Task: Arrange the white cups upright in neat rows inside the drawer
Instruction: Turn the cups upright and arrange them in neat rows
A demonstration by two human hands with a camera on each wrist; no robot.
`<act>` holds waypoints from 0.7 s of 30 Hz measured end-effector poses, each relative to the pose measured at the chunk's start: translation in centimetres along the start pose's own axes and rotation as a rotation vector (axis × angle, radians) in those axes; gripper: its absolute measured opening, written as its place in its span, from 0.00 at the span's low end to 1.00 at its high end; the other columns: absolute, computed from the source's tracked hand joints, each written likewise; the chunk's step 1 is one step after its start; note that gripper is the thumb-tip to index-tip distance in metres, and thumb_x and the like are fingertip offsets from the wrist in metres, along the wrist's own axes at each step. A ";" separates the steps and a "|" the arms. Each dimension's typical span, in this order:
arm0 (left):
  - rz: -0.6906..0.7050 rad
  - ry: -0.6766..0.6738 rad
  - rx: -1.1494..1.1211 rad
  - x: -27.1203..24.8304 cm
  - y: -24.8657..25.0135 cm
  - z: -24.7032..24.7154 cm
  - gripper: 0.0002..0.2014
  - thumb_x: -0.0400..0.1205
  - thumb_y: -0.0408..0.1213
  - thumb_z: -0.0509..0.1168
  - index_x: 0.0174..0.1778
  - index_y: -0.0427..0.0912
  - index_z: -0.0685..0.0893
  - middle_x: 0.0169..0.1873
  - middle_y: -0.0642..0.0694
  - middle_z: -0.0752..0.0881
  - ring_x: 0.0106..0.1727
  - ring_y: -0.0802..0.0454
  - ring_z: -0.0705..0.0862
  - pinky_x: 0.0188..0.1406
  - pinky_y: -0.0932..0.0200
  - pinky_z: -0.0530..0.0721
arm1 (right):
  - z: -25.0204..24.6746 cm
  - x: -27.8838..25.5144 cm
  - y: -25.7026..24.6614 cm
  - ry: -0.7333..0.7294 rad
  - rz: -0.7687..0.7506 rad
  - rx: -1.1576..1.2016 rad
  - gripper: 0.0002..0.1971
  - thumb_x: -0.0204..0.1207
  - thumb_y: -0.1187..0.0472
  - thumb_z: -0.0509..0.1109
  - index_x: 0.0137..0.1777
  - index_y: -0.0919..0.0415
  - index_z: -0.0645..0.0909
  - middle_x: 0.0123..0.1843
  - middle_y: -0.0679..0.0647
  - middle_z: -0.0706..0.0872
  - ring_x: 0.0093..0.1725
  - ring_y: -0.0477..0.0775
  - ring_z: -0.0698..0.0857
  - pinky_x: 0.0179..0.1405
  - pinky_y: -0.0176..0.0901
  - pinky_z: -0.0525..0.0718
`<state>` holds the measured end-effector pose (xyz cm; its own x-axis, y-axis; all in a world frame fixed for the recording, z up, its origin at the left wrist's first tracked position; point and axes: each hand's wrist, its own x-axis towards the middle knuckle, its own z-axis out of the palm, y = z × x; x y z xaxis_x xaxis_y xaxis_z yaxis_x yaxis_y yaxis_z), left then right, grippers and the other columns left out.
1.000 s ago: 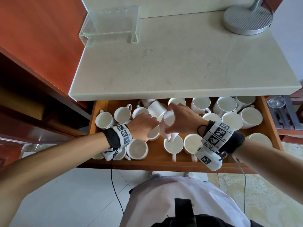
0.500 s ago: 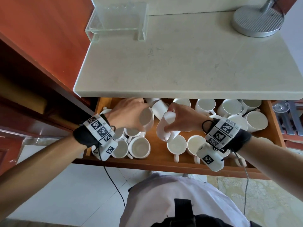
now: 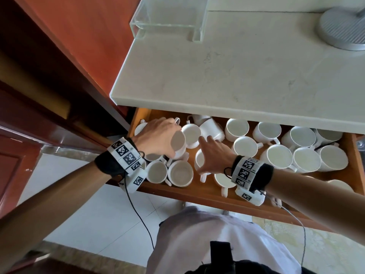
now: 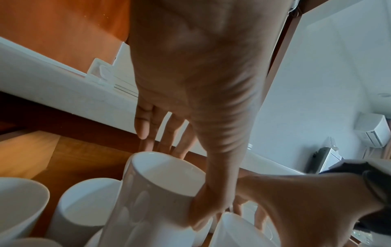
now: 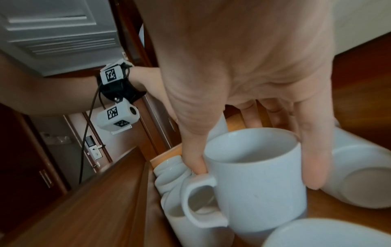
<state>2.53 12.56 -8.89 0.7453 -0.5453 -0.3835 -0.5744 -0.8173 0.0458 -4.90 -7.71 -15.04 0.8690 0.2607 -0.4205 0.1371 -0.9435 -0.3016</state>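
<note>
My left hand grip wrapped round a tilted cup at drawer left, right hand grip thumb-and-fingers on an upright cup, tipped cups at the back under bench overhang, crowded upright cups right.

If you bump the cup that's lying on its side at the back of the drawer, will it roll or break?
The tipped cup would probably roll a little: it lies on its round side, though its handle and the cups packed around it should stop it soon. It looks like hard glazed ceramic, so a knock against its neighbours might chip it. The shiny surface is likely slippery to hold.
</note>
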 end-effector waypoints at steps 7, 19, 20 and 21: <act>0.011 -0.015 -0.042 -0.2 0.2 0.1 0.32 0.62 0.58 0.82 0.59 0.51 0.84 0.62 0.53 0.83 0.56 0.51 0.81 0.47 0.55 0.78 | 1.6 0.7 -0.9 -0.039 -0.002 -0.053 0.49 0.57 0.40 0.87 0.71 0.60 0.65 0.63 0.60 0.76 0.59 0.62 0.81 0.47 0.52 0.86; -0.009 -0.007 -0.033 -0.5 -0.3 -0.2 0.34 0.65 0.55 0.83 0.65 0.50 0.83 0.61 0.53 0.82 0.57 0.50 0.80 0.46 0.57 0.69 | 3.2 1.6 -1.1 -0.095 0.054 -0.070 0.52 0.56 0.31 0.85 0.70 0.62 0.65 0.63 0.60 0.76 0.60 0.63 0.81 0.52 0.51 0.84; -0.010 -0.005 -0.035 -0.6 -0.3 -0.2 0.35 0.65 0.56 0.83 0.66 0.50 0.82 0.61 0.53 0.82 0.57 0.50 0.80 0.46 0.57 0.69 | 3.2 1.6 -1.1 -0.100 0.052 -0.071 0.53 0.55 0.31 0.85 0.70 0.62 0.65 0.63 0.60 0.76 0.61 0.62 0.81 0.53 0.52 0.85; -0.012 -0.003 -0.039 -0.6 -0.5 -0.2 0.35 0.65 0.56 0.83 0.67 0.50 0.82 0.60 0.53 0.82 0.57 0.50 0.81 0.46 0.57 0.70 | 3.2 1.6 -1.1 -0.105 0.047 -0.077 0.53 0.55 0.30 0.84 0.71 0.62 0.65 0.64 0.60 0.76 0.61 0.62 0.81 0.53 0.52 0.85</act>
<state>2.43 13.22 -8.51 0.7514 -0.5345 -0.3869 -0.5514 -0.8307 0.0768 -5.18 -5.62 -18.15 0.8212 0.2323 -0.5211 0.1373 -0.9670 -0.2147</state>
